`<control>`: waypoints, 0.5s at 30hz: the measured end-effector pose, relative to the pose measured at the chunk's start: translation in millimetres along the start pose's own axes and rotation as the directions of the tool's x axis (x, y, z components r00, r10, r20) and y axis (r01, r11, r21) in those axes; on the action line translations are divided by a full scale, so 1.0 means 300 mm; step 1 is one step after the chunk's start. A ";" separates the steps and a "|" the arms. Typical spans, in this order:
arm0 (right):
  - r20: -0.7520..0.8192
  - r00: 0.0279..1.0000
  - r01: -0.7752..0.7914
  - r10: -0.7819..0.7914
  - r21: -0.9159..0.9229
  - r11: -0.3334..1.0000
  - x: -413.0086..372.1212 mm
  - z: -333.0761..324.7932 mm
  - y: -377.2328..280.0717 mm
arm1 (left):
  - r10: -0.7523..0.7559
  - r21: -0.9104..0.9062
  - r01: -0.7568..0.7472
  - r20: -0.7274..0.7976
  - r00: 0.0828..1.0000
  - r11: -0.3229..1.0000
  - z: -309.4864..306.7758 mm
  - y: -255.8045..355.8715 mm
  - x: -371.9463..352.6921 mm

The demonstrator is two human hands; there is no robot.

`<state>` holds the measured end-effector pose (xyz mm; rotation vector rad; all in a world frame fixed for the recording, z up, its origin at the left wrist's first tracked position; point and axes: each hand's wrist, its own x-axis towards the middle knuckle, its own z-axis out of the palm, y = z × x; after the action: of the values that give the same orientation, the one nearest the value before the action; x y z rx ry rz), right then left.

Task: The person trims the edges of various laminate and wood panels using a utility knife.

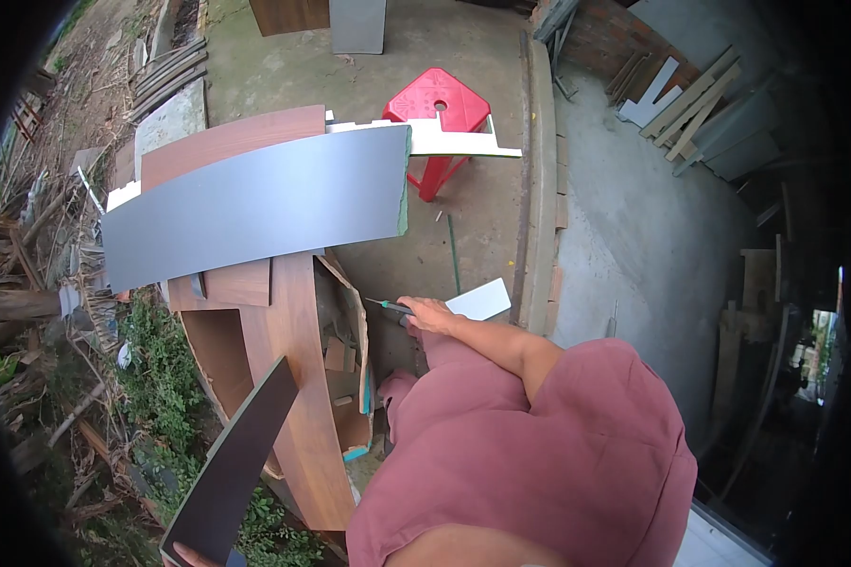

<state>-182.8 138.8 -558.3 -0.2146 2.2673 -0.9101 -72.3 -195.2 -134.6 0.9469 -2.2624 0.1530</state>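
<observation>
My left hand (194, 557), mostly cut off by the bottom edge, grips the lower end of a narrow dark board (234, 458). The board's upper end overlaps a long wood-grain plank (298, 406) lying across a cardboard box (219, 352). Over by my thigh, my right hand (427, 315) is closed around a slim hand tool (393, 306) with a green-and-black handle. Its thin metal tip points left toward the box's torn edge. Beyond both hands lies a wide grey-blue panel (265, 203) with a rough green end.
A red plastic stool (437, 99) supports white strips (454, 142) behind the panel. On the floor near my right hand are a white offcut (481, 300) and a thin green strip (454, 253). Plants (161, 378) and debris line the left; planks (704, 104) lean at upper right.
</observation>
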 end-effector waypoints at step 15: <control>-0.103 0.972 -0.205 0.212 0.079 0.976 0.016 -0.050 0.098 | -0.038 0.058 0.039 -0.018 0.999 0.998 -0.012 0.030 0.005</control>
<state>-193.4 167.0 -572.4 0.1060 2.3034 -0.9046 -77.1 -188.1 -129.6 1.0152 -2.2329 0.2099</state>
